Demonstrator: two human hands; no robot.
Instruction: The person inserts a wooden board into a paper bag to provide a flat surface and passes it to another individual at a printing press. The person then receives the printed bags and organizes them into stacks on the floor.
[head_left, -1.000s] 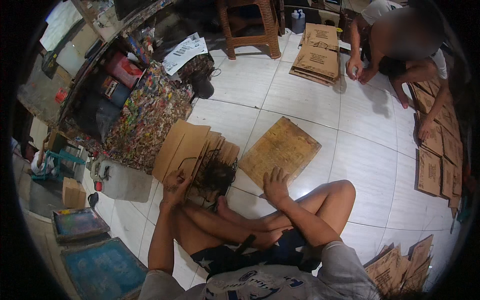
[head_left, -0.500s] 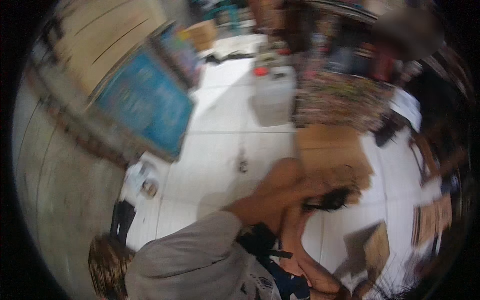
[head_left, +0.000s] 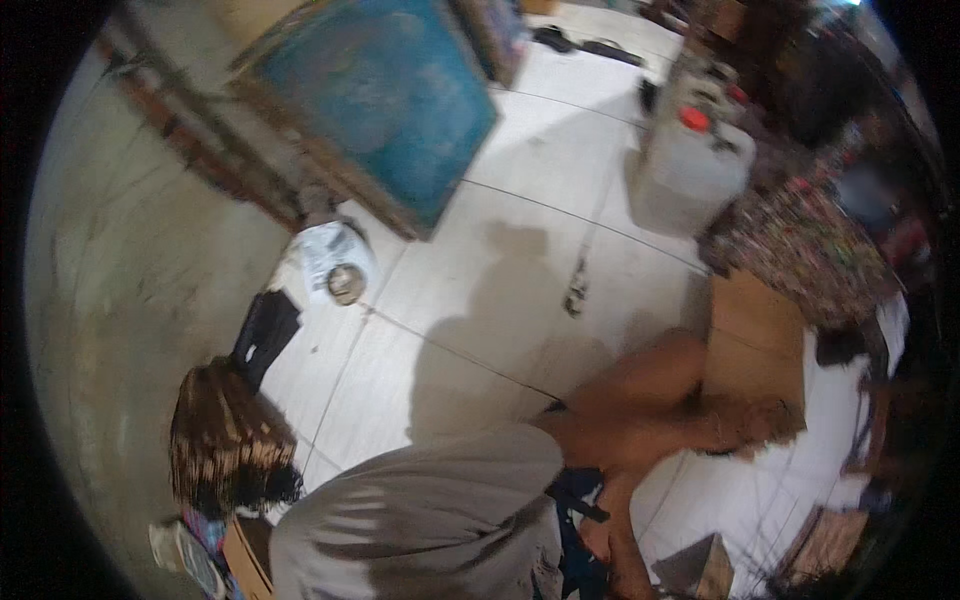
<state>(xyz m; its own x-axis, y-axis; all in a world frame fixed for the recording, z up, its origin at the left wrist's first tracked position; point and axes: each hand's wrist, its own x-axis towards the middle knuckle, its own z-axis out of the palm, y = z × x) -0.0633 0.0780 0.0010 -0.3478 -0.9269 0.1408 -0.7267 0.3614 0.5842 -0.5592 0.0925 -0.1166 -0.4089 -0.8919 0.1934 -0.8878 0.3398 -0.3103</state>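
Observation:
My left arm comes out of a grey sleeve (head_left: 430,500) and reaches right across my bent leg. My left hand (head_left: 745,425) is at the near edge of a brown cardboard piece (head_left: 757,335) on the floor. Its fingers are blurred, so whether it holds anything does not show. Thin dark strands seem to lie about the fingertips. No right hand can be made out. Lower right, a small wooden block (head_left: 716,572) stands on the tiles, with dark, blurred strands near the bottom rim.
A whitish jerrycan with a red cap (head_left: 695,170) stands beyond the cardboard, beside a multicoloured speckled slab (head_left: 805,245). A blue framed board (head_left: 390,100) leans at the wall. On the left are a stack of brown slats with black bristly ends (head_left: 225,430) and a small round dish (head_left: 345,284).
The view has swung left and down, bringing the slat stack further in. The black bristly clump seen by my left hand earlier no longer shows clearly.

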